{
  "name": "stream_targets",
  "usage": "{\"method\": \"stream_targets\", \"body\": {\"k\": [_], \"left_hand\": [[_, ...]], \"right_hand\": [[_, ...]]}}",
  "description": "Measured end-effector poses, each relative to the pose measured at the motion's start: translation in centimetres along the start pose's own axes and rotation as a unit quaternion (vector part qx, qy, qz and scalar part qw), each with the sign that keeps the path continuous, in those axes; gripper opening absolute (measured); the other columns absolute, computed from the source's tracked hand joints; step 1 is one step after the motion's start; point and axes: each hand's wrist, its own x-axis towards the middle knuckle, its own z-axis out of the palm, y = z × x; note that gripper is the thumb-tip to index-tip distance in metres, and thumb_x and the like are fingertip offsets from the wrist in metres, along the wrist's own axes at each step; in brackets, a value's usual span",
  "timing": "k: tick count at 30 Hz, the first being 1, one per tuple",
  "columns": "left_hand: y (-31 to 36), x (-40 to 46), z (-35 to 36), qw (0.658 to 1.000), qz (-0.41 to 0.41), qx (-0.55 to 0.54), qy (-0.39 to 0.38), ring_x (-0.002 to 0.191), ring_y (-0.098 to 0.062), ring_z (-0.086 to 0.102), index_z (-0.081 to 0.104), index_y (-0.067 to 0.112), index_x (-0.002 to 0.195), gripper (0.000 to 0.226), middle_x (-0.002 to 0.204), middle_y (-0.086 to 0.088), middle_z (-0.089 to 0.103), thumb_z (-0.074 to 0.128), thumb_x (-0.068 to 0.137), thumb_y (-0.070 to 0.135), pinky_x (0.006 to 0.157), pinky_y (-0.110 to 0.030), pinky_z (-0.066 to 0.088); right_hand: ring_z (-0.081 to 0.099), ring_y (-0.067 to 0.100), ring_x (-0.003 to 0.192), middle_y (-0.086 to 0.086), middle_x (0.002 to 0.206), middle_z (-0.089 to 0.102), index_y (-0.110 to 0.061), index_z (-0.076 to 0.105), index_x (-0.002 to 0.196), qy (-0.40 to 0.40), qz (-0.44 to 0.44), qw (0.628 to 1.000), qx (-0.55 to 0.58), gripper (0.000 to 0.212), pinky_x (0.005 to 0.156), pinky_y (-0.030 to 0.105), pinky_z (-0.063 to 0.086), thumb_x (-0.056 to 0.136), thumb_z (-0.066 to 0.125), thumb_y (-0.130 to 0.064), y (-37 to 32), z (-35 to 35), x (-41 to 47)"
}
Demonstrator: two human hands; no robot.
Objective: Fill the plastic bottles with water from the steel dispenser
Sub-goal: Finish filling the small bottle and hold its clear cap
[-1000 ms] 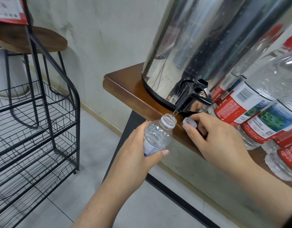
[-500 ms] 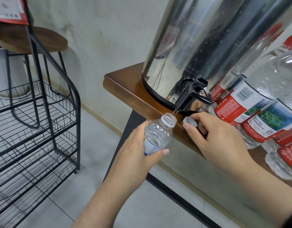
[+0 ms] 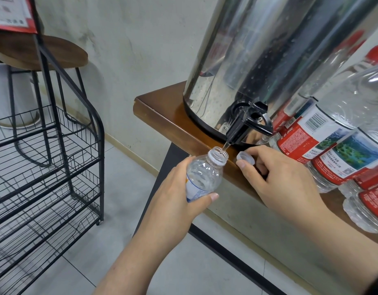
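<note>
Hiding bottle label: left hand

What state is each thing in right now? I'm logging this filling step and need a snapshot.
small bottle: uncapped, tilted, mouth under the tap, taking water
tap: open, thin stream running
steel dispenser: upright on the wooden table
cap: off the bottle, held at the table edge
left hand: grips the small bottle
right hand: pinches the cap
red-labelled bottles: lying stacked beside the dispenser
</note>
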Motion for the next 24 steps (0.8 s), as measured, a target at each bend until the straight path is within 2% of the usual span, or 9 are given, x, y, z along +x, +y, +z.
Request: {"method": "stream_targets", "body": {"k": [11, 20, 24], "left_hand": [[0.01, 0.01, 0.01, 1.0, 0.003, 0.006, 0.002, 0.117, 0.011, 0.052, 0.04, 0.052, 0.139, 0.068, 0.125, 0.031, 0.055, 0.08, 0.085, 0.043, 0.083, 0.004, 0.038], [0.06, 0.03, 0.06, 1.0, -0.004, 0.005, -0.004, 0.116, 0.012, 0.051, 0.037, 0.053, 0.138, 0.067, 0.125, 0.032, 0.053, 0.078, 0.086, 0.046, 0.083, 0.003, 0.039], [0.05, -0.01, 0.07, 1.0, -0.005, 0.007, -0.008, 0.117, 0.011, 0.051, 0.036, 0.053, 0.139, 0.068, 0.126, 0.032, 0.052, 0.078, 0.086, 0.047, 0.082, 0.003, 0.04]], "right_hand": [[0.05, -0.004, 0.07, -0.025, 0.073, 0.045, -0.038, 0.062, 0.116, 0.003, -0.002, 1.0, 0.0, 0.038, 0.056, 0.019, 0.029, 0.095, 0.042, -0.062, -0.03, 0.01, -0.04], [0.051, -0.002, 0.069, -0.022, 0.07, 0.046, -0.042, 0.059, 0.11, 0.005, -0.002, 1.0, 0.014, 0.028, 0.056, 0.019, 0.028, 0.095, 0.045, -0.061, 0.14, 0.07, -0.12], [0.053, 0.003, 0.069, -0.015, 0.07, 0.049, -0.044, 0.058, 0.105, -0.001, 0.004, 0.999, 0.037, 0.023, 0.057, 0.024, 0.034, 0.094, 0.048, -0.062, 0.37, 0.03, -0.15]]}}
